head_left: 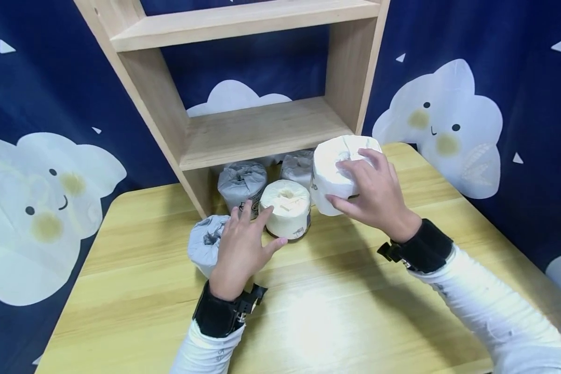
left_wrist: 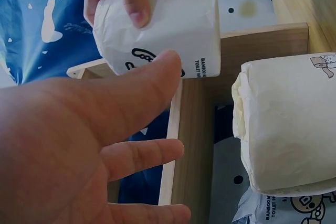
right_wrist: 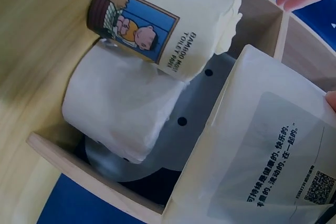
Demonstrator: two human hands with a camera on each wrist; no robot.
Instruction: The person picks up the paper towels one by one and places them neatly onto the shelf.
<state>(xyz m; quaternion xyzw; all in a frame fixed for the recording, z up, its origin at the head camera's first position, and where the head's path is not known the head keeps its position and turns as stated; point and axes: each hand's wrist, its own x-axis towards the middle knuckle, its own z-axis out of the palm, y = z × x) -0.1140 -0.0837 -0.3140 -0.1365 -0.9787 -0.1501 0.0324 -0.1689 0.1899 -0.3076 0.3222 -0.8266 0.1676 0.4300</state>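
My right hand (head_left: pixel 377 195) grips a white paper-wrapped toilet roll (head_left: pixel 326 179) from above, raised over the table beside the shelf. Printed text shows on that roll's side in the right wrist view. A cream wrapped toilet roll (head_left: pixel 284 212) stands in front of the shelf's bottom opening. Two more rolls, a grey-looking one (head_left: pixel 237 183) and a white one (head_left: pixel 296 167), sit behind it under the lowest board. With fingers spread, my left hand (head_left: pixel 243 246) hovers between the cream roll and a front-left roll (head_left: pixel 203 246), which it partly hides; contact there I cannot tell.
A wooden shelf unit (head_left: pixel 262 132) stands at the back of the wood-grain table (head_left: pixel 135 291), its lowest board overhanging the rear rolls. Behind hangs a dark blue curtain (head_left: pixel 519 104) with cloud faces. The shelf's right upright (head_left: pixel 355 67) is near the raised roll.
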